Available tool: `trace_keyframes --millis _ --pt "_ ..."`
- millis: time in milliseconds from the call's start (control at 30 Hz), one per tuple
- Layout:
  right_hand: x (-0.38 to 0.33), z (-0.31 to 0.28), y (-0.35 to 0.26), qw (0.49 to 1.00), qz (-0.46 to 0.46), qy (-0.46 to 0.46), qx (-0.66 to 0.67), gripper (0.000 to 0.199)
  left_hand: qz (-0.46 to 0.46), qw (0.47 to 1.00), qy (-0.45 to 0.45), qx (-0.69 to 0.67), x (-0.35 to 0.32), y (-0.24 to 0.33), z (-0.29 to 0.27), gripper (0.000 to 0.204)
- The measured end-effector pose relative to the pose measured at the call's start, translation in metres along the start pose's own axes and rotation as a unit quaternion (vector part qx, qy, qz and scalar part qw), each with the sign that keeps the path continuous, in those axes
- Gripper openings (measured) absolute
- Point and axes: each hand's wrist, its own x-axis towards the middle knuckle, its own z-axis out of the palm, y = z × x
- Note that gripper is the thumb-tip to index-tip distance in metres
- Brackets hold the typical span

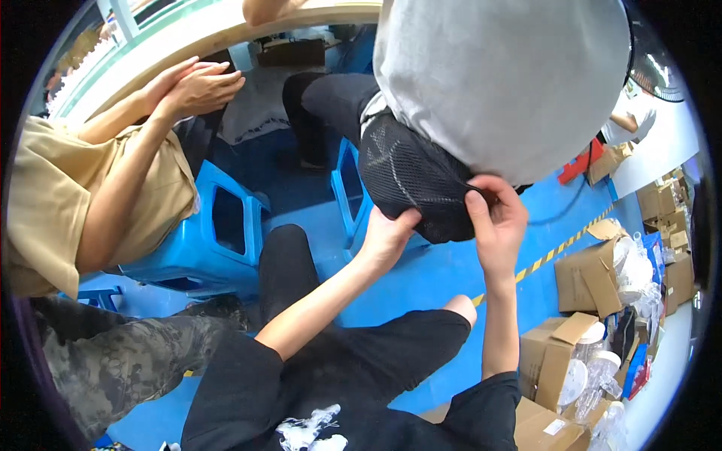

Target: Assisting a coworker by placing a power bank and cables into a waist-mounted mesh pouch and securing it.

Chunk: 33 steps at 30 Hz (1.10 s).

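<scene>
Both my hands hold a black mesh fabric piece (410, 169) by its lower edge. It bulges out against the lower back of a seated person in a light grey shirt (500, 75); whether it is a bag, a cap or part of the clothing I cannot tell. My left hand (387, 239) pinches the bottom edge with its thumb on top. At the right corner my right hand (496, 218) grips the edge between thumb and bent fingers. The mesh hides some of my fingertips.
Blue plastic stools (226, 203) stand ahead and to the left. A person in a beige shirt (143, 195) sits at left, hands together by the curved table (195, 49). Open cardboard boxes (579, 278) with clear plastic parts line the right, past yellow-black floor tape (553, 255).
</scene>
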Motion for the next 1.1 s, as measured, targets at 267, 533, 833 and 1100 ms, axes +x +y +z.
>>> trace_keyframes --millis 267,533,833,1100 --pt "-0.032 0.004 0.005 0.862 -0.215 0.018 -0.459 0.1 -0.099 0.982 -0.067 -0.147 -0.019 0.022 0.001 0.069" --pt "-0.091 0.01 0.111 0.948 0.09 0.082 0.293 0.093 -0.202 0.958 -0.093 -0.183 -0.026 0.02 -0.005 0.071" --pt "-0.056 0.017 0.1 0.92 0.122 0.091 0.361 0.077 0.221 0.721 -0.11 0.647 -0.011 0.161 0.003 0.023" --pt "-0.039 0.016 0.08 0.933 0.105 0.106 0.327 0.069 0.378 0.569 -0.297 0.667 0.051 0.163 0.046 0.026"
